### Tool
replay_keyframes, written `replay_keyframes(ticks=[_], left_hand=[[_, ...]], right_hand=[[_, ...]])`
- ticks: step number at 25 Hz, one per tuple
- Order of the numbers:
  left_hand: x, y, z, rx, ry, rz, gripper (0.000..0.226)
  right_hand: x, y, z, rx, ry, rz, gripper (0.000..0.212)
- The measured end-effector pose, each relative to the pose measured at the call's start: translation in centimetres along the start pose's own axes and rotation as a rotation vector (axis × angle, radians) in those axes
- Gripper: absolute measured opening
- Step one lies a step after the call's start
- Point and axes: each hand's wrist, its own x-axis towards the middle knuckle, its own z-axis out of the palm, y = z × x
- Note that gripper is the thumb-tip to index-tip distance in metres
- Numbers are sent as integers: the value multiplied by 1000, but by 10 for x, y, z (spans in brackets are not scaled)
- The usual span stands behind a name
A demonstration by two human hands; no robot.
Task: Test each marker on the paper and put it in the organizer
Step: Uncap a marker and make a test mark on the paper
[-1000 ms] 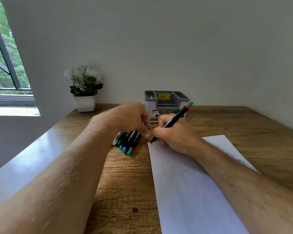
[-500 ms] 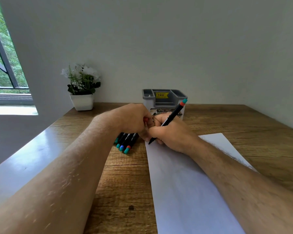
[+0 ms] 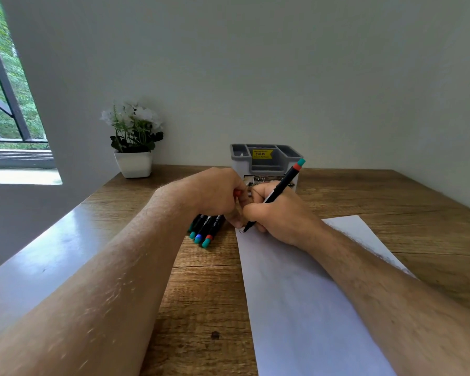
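My right hand [image 3: 280, 215] grips a black marker [image 3: 278, 190] with a teal and red end, its tip touching the far left corner of the white paper [image 3: 304, 302]. A faint mark shows at the tip. My left hand [image 3: 219, 195] sits curled beside it, holding a small red piece, probably the marker's cap [image 3: 238, 193], with a finger down at the paper's corner. Several black markers [image 3: 205, 230] with teal, blue and red ends lie in a bunch under my left wrist. The grey organizer [image 3: 265, 160] stands behind both hands with its compartments showing nothing inside.
A white pot of white flowers [image 3: 133, 142] stands at the back left of the wooden desk [image 3: 201, 280]. A wall runs along the back and right. A pale ledge and a window are to the left.
The marker's tip has come down onto the paper's corner and a faint mark has appeared. Both hands have stayed close together.
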Motion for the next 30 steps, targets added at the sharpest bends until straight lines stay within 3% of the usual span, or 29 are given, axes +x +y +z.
replay_keyframes(ticks=[10, 21, 27, 30], left_hand=[[-2, 4, -2, 34, 9, 17, 28], [-3, 5, -3, 26, -9, -14, 33], [-7, 4, -4, -62, 139, 44, 13], [-8, 8, -6, -267, 187, 77, 23]], right_hand=[[-2, 0, 1, -23, 10, -20, 23], [-2, -1, 1, -39, 75, -26, 34], [6, 2, -13, 415, 219, 65, 33], [8, -2, -21, 622, 298, 61, 30]])
